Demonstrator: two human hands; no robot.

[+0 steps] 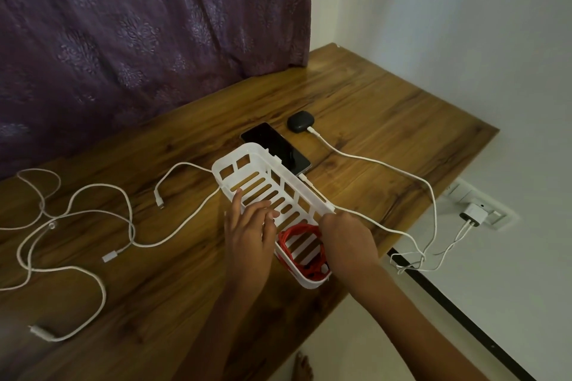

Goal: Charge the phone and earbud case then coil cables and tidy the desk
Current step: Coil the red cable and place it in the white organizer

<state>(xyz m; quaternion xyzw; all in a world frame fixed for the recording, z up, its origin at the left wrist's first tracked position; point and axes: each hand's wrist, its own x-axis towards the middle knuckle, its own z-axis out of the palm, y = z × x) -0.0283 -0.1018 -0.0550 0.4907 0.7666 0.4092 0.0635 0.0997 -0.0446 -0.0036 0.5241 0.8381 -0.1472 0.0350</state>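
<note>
A wooden desk [371, 108] stood in a corner, with a purple curtain [139, 25] behind it and a white wall [448, 40] to its right.

Nearest, one bare foot [301, 368] showed on the floor. Two hands worked at one white slotted basket [235, 161] on the desk's near right part. The left hand [247, 232] lay with straight fingers over the basket's left wall, gripping nothing. The right hand [346, 241] was curled over the right rim; whether it held the rim or the one coiled red cable [291, 235] inside the basket's near end could not be told.

To the left, loose white cables [93, 195] sprawled tangled across the desk. Three plug ends showed, but the number of cables was unclear.

Just behind the basket lay one black phone [269, 139], partly hidden by it, and beyond that one dark earbud case [301, 123]. Each had a white lead plugged in, two leads in all, running to one charger [472, 214] in the wall socket [464, 192].
</note>
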